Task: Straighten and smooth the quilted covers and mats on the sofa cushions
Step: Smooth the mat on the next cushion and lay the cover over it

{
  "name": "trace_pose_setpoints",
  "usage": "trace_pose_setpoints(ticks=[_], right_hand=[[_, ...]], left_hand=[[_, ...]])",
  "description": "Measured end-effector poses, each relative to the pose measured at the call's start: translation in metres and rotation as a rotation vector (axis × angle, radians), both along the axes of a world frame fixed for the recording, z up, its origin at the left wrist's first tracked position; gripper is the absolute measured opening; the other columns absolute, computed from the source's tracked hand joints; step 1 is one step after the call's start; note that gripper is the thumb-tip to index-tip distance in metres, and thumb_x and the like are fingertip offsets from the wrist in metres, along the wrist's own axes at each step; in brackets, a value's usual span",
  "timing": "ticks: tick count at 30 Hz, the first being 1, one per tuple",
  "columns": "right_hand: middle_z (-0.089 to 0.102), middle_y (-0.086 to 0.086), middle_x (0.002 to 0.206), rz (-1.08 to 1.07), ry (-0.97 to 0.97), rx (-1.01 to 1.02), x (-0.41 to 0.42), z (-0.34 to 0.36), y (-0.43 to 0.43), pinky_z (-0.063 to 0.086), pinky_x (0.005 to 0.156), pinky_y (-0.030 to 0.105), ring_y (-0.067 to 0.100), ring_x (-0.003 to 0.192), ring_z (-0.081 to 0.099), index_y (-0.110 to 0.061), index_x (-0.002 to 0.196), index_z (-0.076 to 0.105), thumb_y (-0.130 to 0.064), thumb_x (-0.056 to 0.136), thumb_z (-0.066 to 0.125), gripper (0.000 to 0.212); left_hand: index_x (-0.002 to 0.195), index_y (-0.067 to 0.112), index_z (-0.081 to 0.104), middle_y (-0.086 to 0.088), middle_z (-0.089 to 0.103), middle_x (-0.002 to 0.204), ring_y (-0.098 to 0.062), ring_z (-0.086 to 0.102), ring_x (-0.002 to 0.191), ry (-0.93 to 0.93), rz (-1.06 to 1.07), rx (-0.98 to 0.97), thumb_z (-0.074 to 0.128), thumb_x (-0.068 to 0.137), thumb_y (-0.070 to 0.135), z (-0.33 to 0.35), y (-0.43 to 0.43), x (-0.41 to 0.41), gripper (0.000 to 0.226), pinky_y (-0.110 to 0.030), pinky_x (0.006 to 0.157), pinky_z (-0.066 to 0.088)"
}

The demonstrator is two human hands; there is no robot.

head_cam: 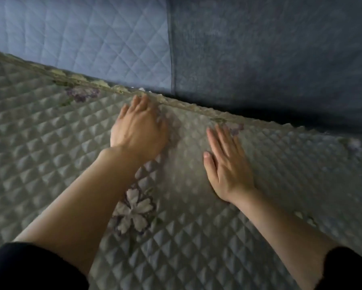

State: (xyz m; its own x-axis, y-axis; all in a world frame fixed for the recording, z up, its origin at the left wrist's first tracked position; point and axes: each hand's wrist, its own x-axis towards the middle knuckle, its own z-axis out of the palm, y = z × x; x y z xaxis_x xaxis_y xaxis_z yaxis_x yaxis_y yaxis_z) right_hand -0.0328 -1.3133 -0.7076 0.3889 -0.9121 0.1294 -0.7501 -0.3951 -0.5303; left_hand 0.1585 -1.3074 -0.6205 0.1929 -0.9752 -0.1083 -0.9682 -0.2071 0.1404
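Grey quilted mat [39,143] lying across sofa seat, frilled back edge meeting backrest. Left hand [138,130] pressing palm-down at that edge, fingers [141,101] extended, gripping nothing. Right hand [226,164] lying flat on mat just beside, fingers straight, slightly spread. Blue quilted cover [81,38] hanging on backrest, upper left; dark blue back cushion [270,59] showing bare at right.

No text, label, brand, number or sign can be read anywhere in the frame. The mat [50,143] across the lower part carries only diamond quilting and a flower print [134,214]. The cover [71,38] at the upper left carries only stitched diamonds.
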Motion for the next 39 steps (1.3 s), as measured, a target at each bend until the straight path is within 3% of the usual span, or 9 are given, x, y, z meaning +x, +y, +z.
trace_pose_setpoints(ticks=[4, 6, 10, 16, 20, 25, 29, 33, 39], right_hand=[[0.005, -0.004, 0.160, 0.138, 0.010, 0.277, -0.016, -0.013, -0.012, -0.001, 0.120, 0.031, 0.012, 0.148, -0.002, -0.021, 0.153, 0.013, -0.041, 0.101, 0.024, 0.056], [0.021, -0.001, 0.158, 0.028, -0.344, 0.400, -0.023, 0.023, -0.037, 0.012, 0.121, 0.033, 0.012, 0.146, 0.017, -0.018, 0.151, 0.024, -0.037, 0.099, 0.035, 0.056], [0.022, 0.005, 0.158, -0.339, -0.547, -0.085, -0.050, 0.073, -0.051, 0.011, 0.121, 0.030, 0.008, 0.145, 0.015, -0.010, 0.150, 0.024, -0.026, 0.100, 0.032, 0.053], [-0.010, -0.003, 0.160, -0.035, 0.200, 0.214, -0.080, -0.043, 0.015, -0.012, 0.117, 0.026, 0.003, 0.142, -0.018, -0.025, 0.151, -0.004, -0.055, 0.095, 0.005, 0.065], [0.016, -0.004, 0.159, -0.113, -0.325, 0.507, -0.086, -0.003, -0.023, 0.007, 0.121, 0.035, 0.007, 0.146, 0.010, -0.023, 0.151, 0.022, -0.044, 0.095, 0.041, 0.063], [0.022, 0.008, 0.157, -0.379, -0.422, -0.130, -0.116, 0.038, -0.043, 0.014, 0.120, 0.038, 0.017, 0.146, 0.017, -0.008, 0.149, 0.027, -0.027, 0.099, 0.034, 0.054], [0.000, 0.002, 0.161, -0.078, 0.158, 0.138, -0.143, -0.051, 0.002, 0.009, 0.120, 0.042, 0.011, 0.147, -0.007, -0.019, 0.153, 0.006, -0.054, 0.097, 0.008, 0.066], [0.012, -0.005, 0.160, -0.074, -0.185, 0.404, -0.156, -0.032, -0.024, 0.005, 0.119, 0.028, 0.006, 0.146, 0.004, -0.024, 0.152, 0.021, -0.038, 0.100, 0.037, 0.056], [0.012, 0.001, 0.158, -0.253, -0.289, -0.107, -0.212, -0.014, -0.043, 0.004, 0.121, 0.035, 0.019, 0.148, 0.009, -0.012, 0.152, 0.020, -0.034, 0.100, 0.026, 0.057]], left_hand=[[0.152, 0.010, 0.023, -0.004, 0.012, 0.160, -0.020, 0.005, 0.149, 0.134, -0.061, -0.445, 0.028, 0.102, 0.031, 0.021, 0.004, -0.037, 0.054, -0.032, 0.119, 0.003], [0.153, 0.013, 0.020, -0.001, 0.007, 0.160, -0.019, 0.001, 0.149, 0.101, -0.113, -0.333, 0.025, 0.101, 0.036, -0.010, 0.021, -0.048, 0.057, -0.030, 0.117, -0.005], [0.155, 0.019, 0.012, 0.002, 0.006, 0.162, -0.013, -0.003, 0.148, -0.030, -0.094, -0.007, 0.026, 0.098, 0.049, -0.061, 0.037, -0.047, 0.065, -0.031, 0.117, -0.009], [0.148, 0.014, 0.033, -0.003, 0.027, 0.157, -0.017, 0.020, 0.145, 0.145, -0.039, -0.273, 0.037, 0.097, 0.032, -0.004, -0.001, -0.074, 0.054, -0.027, 0.115, 0.013], [0.152, 0.010, 0.022, -0.003, 0.010, 0.160, -0.018, 0.002, 0.149, 0.199, -0.280, -0.285, 0.029, 0.099, 0.034, -0.031, 0.016, -0.100, 0.059, -0.036, 0.121, 0.004], [0.155, 0.018, 0.005, 0.004, 0.000, 0.162, -0.009, -0.008, 0.148, -0.007, -0.266, 0.084, 0.014, 0.095, 0.050, -0.071, 0.016, -0.112, 0.068, -0.032, 0.119, -0.008], [0.154, 0.012, 0.010, -0.002, 0.003, 0.162, -0.015, -0.004, 0.149, 0.152, -0.121, -0.221, 0.027, 0.098, 0.038, -0.037, -0.004, -0.147, 0.064, -0.032, 0.120, -0.003], [0.154, 0.010, 0.012, -0.003, 0.002, 0.161, -0.019, -0.004, 0.149, 0.190, -0.129, -0.354, 0.028, 0.100, 0.032, -0.046, 0.002, -0.185, 0.060, -0.038, 0.121, 0.001], [0.155, 0.020, 0.005, 0.004, -0.003, 0.162, -0.012, -0.010, 0.148, -0.052, -0.024, 0.039, 0.014, 0.095, 0.048, -0.107, 0.010, -0.218, 0.067, -0.036, 0.119, -0.009]])
